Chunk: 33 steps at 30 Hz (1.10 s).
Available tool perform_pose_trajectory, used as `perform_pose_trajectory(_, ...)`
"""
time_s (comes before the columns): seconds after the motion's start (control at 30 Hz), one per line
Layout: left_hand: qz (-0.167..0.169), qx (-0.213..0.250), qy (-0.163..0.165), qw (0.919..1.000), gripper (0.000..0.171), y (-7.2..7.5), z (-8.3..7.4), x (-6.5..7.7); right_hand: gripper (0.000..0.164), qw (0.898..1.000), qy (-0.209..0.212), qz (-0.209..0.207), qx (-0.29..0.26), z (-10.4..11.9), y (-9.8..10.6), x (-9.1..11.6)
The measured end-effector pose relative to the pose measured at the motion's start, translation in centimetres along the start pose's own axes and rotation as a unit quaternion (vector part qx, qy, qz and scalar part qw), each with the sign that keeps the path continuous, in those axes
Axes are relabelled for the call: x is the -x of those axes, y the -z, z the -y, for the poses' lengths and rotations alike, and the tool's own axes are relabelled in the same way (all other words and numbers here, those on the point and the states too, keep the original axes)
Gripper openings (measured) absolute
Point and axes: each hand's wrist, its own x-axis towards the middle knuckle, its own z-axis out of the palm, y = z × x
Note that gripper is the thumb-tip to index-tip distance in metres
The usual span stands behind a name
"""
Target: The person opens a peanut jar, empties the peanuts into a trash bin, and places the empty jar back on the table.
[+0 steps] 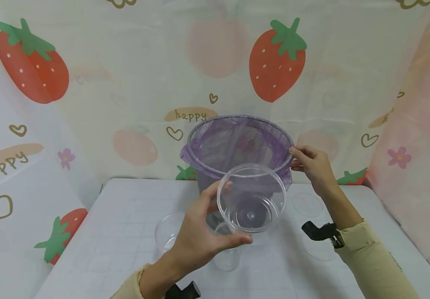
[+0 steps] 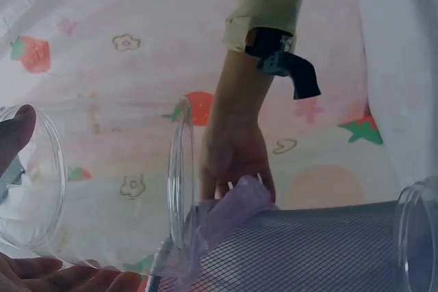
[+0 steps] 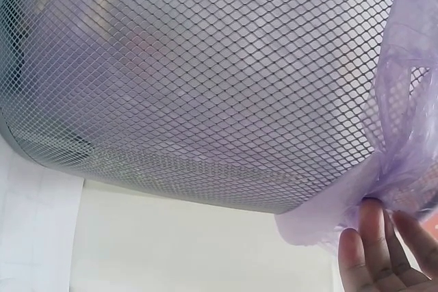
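Observation:
A clear round plastic container [image 1: 251, 199] is held by my left hand [image 1: 199, 234], thumb below and fingers on its left side. Its mouth is tilted toward the head camera, and nothing shows inside. Right behind it stands a grey wire mesh trash bin [image 3: 205, 87], lined with a purple plastic bag [image 1: 233, 143] folded over the rim. My right hand [image 1: 316, 168] pinches the bag at the bin's right rim; in the right wrist view the fingertips [image 3: 371, 213] are against the bag's folded edge. The left hand and container hide part of the bin's lower front.
On the white table [image 1: 125, 207], one clear container [image 1: 166, 232] stands left of the bin and a clear cup [image 1: 228, 259] stands in front. Faint clear round lids [image 1: 308, 204] lie to the right. A strawberry-print curtain [image 1: 144, 74] hangs behind the table.

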Motion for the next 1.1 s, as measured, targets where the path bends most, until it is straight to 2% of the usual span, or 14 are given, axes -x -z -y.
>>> perform_pose_trajectory(0.1,0.01,0.014,0.02,0.9997,0.096,-1.1,0.4,0.5,0.01,1.0,0.001,0.002,-0.006,0.1,0.1,0.0)
perform_pose_trajectory(0.27,0.018,0.007,0.043,0.9989,0.095,-3.0,1.7,1.3,0.014,1.0,0.002,0.007,0.002,0.1,0.1,-0.1)
perform_pose_trajectory(0.47,0.011,0.012,0.071,0.9973,0.094,-4.6,3.2,2.1,0.017,1.0,0.001,0.005,0.007,0.2,0.0,-0.2)
perform_pose_trajectory(0.73,0.02,0.004,0.098,0.9949,0.094,-6.7,4.4,3.4,0.011,1.0,0.003,0.006,0.001,0.5,0.0,-0.1)
perform_pose_trajectory(0.93,0.029,-0.01,0.102,0.9943,0.093,-8.4,5.4,4.4,0.008,1.0,0.001,0.004,-0.014,0.4,0.0,0.0)
perform_pose_trajectory(1.1,0.024,-0.048,0.093,0.9942,0.093,-9.4,6.2,4.8,0.01,1.0,-0.005,0.002,-0.011,0.1,0.1,0.1)
